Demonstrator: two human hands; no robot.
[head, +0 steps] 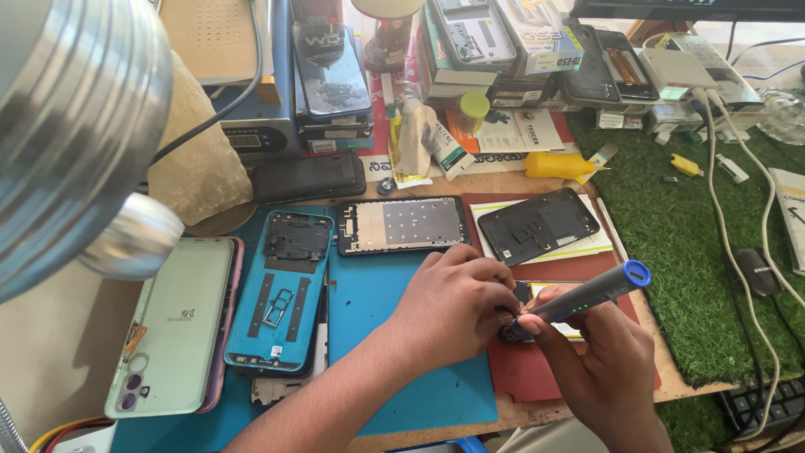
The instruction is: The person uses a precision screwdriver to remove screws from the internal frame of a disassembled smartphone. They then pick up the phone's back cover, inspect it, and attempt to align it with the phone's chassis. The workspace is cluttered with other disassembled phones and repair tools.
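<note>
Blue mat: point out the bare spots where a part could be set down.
Bare blue mat lies between the teal back cover and left hand, below the phone frame. The far shelf of stacked phones is crowded.

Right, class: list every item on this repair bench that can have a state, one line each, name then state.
left hand: pressed on a small dark part
right hand: gripping the grey electric screwdriver, tip down
teal back cover: detached, inside up
mint back cover: detached, outside up
phone frame: bare, flat
black back cover: detached, inside up
</note>
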